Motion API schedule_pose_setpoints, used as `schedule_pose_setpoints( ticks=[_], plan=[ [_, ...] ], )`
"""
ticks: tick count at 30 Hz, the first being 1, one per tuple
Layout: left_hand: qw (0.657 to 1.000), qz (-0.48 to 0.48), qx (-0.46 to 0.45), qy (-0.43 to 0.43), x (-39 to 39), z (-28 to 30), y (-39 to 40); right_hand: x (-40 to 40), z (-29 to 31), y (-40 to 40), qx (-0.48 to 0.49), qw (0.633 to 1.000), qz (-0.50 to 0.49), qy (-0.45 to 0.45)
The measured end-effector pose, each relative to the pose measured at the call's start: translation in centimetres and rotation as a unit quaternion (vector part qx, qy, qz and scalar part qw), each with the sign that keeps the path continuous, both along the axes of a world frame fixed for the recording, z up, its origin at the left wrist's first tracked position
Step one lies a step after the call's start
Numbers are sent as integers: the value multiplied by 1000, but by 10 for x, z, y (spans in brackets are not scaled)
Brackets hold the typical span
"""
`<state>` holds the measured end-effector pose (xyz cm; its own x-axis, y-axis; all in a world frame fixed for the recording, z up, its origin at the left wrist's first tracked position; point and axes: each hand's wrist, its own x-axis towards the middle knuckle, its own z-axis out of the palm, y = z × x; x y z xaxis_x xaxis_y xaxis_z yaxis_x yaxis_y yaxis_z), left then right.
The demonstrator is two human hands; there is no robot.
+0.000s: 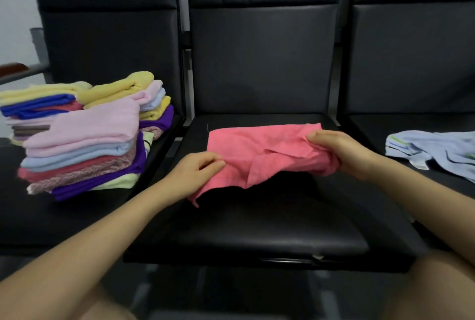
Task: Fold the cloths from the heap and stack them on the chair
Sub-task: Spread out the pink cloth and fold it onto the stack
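A pink cloth (259, 151) is stretched, creased, just above the black middle chair seat (257, 224). My left hand (199, 169) pinches its near left edge. My right hand (339, 151) grips its bunched right end. On the left chair seat (38, 216) stand stacks of folded cloths (84, 134) in pink, yellow, blue, purple and red. A crumpled light blue cloth (437, 150) lies on the right chair seat.
Three black padded chairs stand side by side with tall backrests (262, 57). An armrest with a brown top (15, 67) sticks out at the far left. My knees show at the bottom corners.
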<state>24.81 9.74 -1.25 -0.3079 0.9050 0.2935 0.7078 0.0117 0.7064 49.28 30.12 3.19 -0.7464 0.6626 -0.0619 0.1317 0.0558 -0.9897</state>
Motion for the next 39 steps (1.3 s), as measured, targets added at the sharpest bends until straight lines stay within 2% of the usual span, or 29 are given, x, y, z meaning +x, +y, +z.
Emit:
schedule_pose_setpoints(
  ticks=[3, 6, 8, 10, 13, 15, 17, 20, 21, 23, 25, 27, 29, 31, 33, 34, 35, 37, 39],
  plan=[
    [998, -55, -8, -19, 15, 6, -8, 19, 0, 6, 24, 999, 28, -23],
    [979, -142, -145, 7, 30, 12, -11, 31, -5, 5, 108, 969, 120, -185],
    [967, -152, -203, 17, 35, 14, -3, 31, -11, 4, 122, 941, 166, -268],
    [973, -108, -203, -5, 34, 16, 14, 22, -14, 4, 105, 954, 147, -240],
    [989, 3, -145, 15, 15, 17, 47, -2, -18, 23, 118, 985, 2, -129],
    [990, 96, -97, 34, -6, 14, 66, -22, -23, 45, 168, 974, -100, -114],
    [978, 197, -67, -15, -30, 3, 82, -45, -25, 69, 251, 942, -162, -156],
    [947, 290, -89, -108, -54, -15, 97, -74, -23, 94, 343, 884, -185, -259],
    [941, 302, -102, -112, -59, -20, 100, -81, -25, 100, 344, 870, -188, -299],
    [942, 298, -114, -103, -61, -23, 105, -89, -29, 106, 280, 860, -204, -375],
    [951, 273, -136, -58, -59, -24, 108, -89, -31, 105, 255, 851, -179, -422],
    [957, 239, -163, -20, -52, -25, 109, -88, -33, 104, 248, 881, -140, -377],
    [963, 227, -132, -65, -44, -19, 107, -88, -30, 100, 251, 915, -135, -284],
    [952, 248, -13, -177, -40, -4, 104, -88, -18, 98, 265, 934, -194, -139],
    [925, 252, 109, -264, -35, 21, 93, -82, 3, 88, 217, 948, -230, 18],
    [914, 246, 144, -289, -33, 32, 87, -76, 13, 82, 190, 954, -223, 68],
    [907, 236, 167, -307, -31, 41, 78, -67, 20, 75, 192, 956, -204, 86],
    [906, 208, 174, -325, -24, 54, 61, -47, 24, 57, 255, 955, -138, 70],
    [931, 156, 112, -312, -19, 55, 48, -27, 14, 41, 313, 949, -37, -14]
  ],
)
